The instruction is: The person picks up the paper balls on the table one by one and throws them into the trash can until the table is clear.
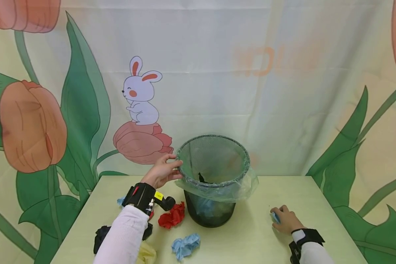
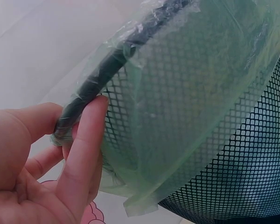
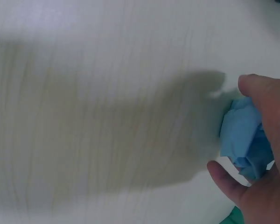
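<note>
A black mesh wastebasket [image 1: 214, 216] with a pale green plastic bag [image 1: 247, 187] folded over its rim stands at the back middle of the table. My left hand [image 1: 163, 172] pinches the rim on its left side, thumb and fingers on either side of the bag-covered edge, as the left wrist view shows. Inside are a dark scrap [image 1: 202, 179] and something bluish seen through the mesh. On the right of the table, my right hand [image 1: 288, 220] holds a crumpled blue paper ball [image 3: 245, 137], its fingers curled about it close to the tabletop.
Crumpled red paper [image 1: 172, 216] lies left of the wastebasket, blue paper [image 1: 186, 246] in front. Black paper [image 1: 101, 238] and yellow paper [image 1: 146, 253] lie around my left forearm, which partly hides them. A printed curtain [image 1: 211, 73] hangs behind the table.
</note>
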Motion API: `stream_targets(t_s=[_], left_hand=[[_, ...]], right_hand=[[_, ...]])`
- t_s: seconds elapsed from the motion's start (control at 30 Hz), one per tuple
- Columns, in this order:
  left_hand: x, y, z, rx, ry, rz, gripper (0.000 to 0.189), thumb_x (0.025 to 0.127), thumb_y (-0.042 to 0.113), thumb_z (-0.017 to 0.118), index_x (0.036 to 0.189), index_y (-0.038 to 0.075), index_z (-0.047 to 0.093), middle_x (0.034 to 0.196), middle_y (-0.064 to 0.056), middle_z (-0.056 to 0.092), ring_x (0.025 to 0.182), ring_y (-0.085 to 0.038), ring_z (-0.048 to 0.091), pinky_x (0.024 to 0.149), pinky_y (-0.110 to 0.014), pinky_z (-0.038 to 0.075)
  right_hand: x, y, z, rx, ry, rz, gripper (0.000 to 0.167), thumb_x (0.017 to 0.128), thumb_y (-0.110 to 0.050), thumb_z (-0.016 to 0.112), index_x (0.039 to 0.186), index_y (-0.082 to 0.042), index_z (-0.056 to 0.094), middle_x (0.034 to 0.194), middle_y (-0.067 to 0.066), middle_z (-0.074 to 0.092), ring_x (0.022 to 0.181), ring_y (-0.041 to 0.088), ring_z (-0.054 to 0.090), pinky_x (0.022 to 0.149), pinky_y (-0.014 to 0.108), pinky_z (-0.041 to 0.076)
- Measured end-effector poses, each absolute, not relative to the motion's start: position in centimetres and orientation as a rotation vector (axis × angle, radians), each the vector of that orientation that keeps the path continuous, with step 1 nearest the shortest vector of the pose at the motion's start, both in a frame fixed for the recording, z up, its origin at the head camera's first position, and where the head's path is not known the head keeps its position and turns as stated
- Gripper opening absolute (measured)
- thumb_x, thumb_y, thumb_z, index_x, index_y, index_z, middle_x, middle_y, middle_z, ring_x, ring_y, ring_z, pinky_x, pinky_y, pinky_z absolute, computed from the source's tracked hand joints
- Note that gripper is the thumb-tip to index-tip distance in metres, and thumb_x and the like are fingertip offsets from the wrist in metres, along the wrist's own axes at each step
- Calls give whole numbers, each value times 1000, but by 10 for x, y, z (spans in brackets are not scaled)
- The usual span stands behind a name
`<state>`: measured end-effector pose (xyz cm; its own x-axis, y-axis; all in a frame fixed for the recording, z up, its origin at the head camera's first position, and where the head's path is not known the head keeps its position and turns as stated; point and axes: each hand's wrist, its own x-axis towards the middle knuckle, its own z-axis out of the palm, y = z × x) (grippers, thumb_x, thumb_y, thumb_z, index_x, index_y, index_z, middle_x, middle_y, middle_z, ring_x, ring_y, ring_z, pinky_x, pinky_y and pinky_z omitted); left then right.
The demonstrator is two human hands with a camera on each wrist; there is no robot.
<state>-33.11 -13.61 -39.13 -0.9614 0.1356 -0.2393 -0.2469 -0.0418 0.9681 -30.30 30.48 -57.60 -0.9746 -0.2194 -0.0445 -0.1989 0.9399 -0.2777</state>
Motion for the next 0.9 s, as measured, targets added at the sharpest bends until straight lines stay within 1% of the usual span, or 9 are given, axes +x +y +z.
stream_targets(t_s=[0.13, 0.23, 0.53, 0.77, 0.9], left_hand=[[-332, -137, -391, -125, 1982, 2086, 52, 94, 13, 53, 138, 6, 27, 110, -12, 39, 72, -16, 48, 65, -23, 56], [-332, -136, -390, -131, 1988, 2086, 51, 94, 13, 53, 138, 6, 28, 108, -11, 40, 72, -16, 48, 65, -23, 56], [-331, -134, -389, -145, 1985, 2078, 51, 94, 14, 53, 138, 8, 28, 115, -13, 39, 73, -17, 49, 66, -24, 56], [-330, -133, -390, -139, 1988, 2086, 52, 94, 13, 53, 139, 6, 27, 113, -13, 39, 73, -17, 49, 65, -24, 56], [-330, -134, -391, -135, 1987, 2086, 53, 94, 14, 53, 139, 8, 27, 118, -14, 38, 74, -17, 49, 65, -24, 56]], right_hand=[[-302, 306, -580, -335, 3026, -403, 34, 78, -14, 70, 109, -11, 55, 97, 15, 46, 75, 33, 54, 65, 47, 50], [-301, 307, -582, -324, 3023, -399, 32, 78, -12, 69, 108, -10, 55, 95, 14, 46, 74, 33, 55, 65, 47, 50], [-296, 307, -585, -346, 3000, -382, 31, 76, -10, 69, 104, -8, 56, 92, 14, 47, 72, 31, 55, 64, 45, 50], [-299, 305, -583, -382, 3015, -356, 30, 75, -7, 69, 102, -9, 56, 93, 13, 47, 70, 28, 55, 63, 44, 51], [-303, 303, -580, -403, 3040, -338, 31, 74, -7, 69, 102, -8, 56, 93, 13, 48, 71, 29, 55, 63, 44, 51]])
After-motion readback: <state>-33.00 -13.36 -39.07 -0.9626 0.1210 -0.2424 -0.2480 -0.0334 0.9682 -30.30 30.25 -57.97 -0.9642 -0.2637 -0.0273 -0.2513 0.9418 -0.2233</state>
